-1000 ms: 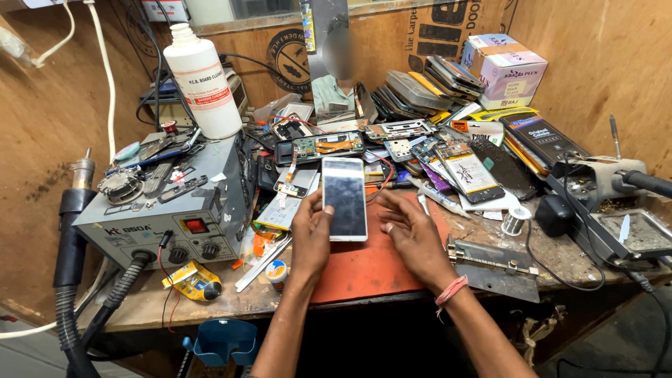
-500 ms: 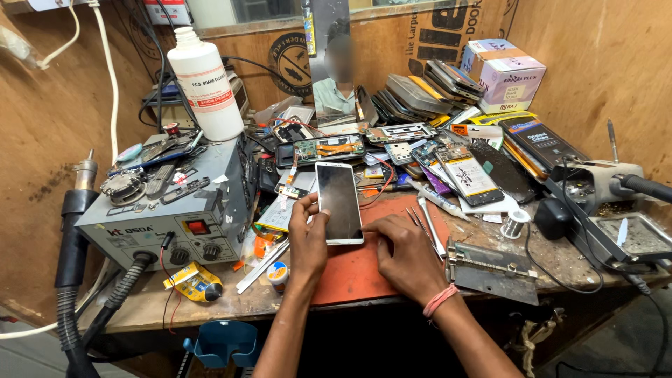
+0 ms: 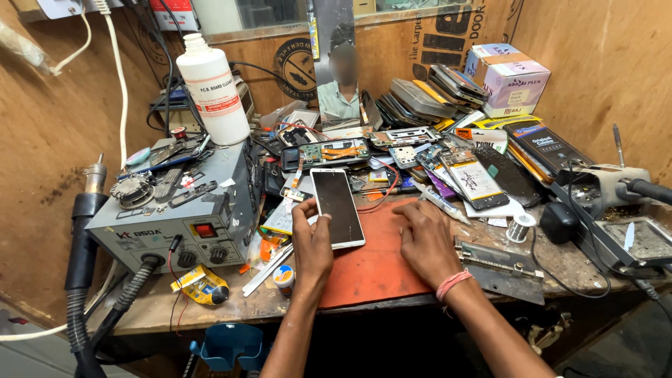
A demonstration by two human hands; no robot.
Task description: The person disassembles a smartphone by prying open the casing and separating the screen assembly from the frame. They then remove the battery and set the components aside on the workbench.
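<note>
Item: white smartphone [image 3: 337,207], dark screen up, lying on the red work mat [image 3: 378,269] at the front of the tabletop [image 3: 560,262].

Left hand [image 3: 313,241]: fingers curled loosely against the phone's left edge and lower corner, steadying it, not closed round it. A second ago this hand sat in much the same place; the phone has kept its spot but now lies tilted slightly leftward at the top.

Right hand [image 3: 427,241]: open, palm down, flat on the mat to the right of the phone, apart from it and holding nothing. A second ago it lay close beside the phone's right edge; it has drawn away to the right.

Meaning of the change: the phone rests under one hand only, its right side freed.

Surroundings: grey hot-air rework station [image 3: 175,213] to the left, white plastic bottle [image 3: 212,91] behind it, bare circuit boards [image 3: 336,152] and a stack of phones [image 3: 427,94] behind, solder spool [image 3: 519,227] and metal plate [image 3: 500,262] to the right.
</note>
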